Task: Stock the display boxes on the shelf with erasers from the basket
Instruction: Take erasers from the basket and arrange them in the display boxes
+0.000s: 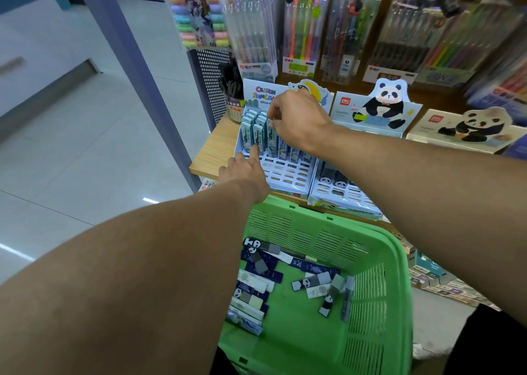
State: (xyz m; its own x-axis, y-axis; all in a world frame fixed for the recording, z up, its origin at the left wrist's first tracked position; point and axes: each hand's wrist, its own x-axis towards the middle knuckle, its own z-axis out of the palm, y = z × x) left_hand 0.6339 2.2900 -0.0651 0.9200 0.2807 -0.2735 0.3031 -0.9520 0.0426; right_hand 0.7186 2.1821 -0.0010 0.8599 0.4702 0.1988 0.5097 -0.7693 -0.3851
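Both my arms reach over the basket (379, 249) to the left box (288, 172) on the shelf (212, 143). My right hand (298, 118) is over the box's back rows, fingers curled down and pinching the top of an upright eraser (271, 135) in the third column. My left hand (242, 169) sits at the box's front-left corner, forefinger straight and touching the foot of the second column, other fingers loosely bent, holding nothing. Standing erasers fill the back rows; the front slots are bare white grid, so there is room toward me. Box front edge sits near the shelf's lip, just above the basket's far rim. Next box (342, 195) touches it on the right, a few panda erasers in its back slots, right forearm crossing over it. Loose erasers (256, 277) lie flat on the basket floor, most along the left wall, a smaller cluster at the right wall, open green floor between. Pen packs (302, 32) hang above, well clear of my hands.
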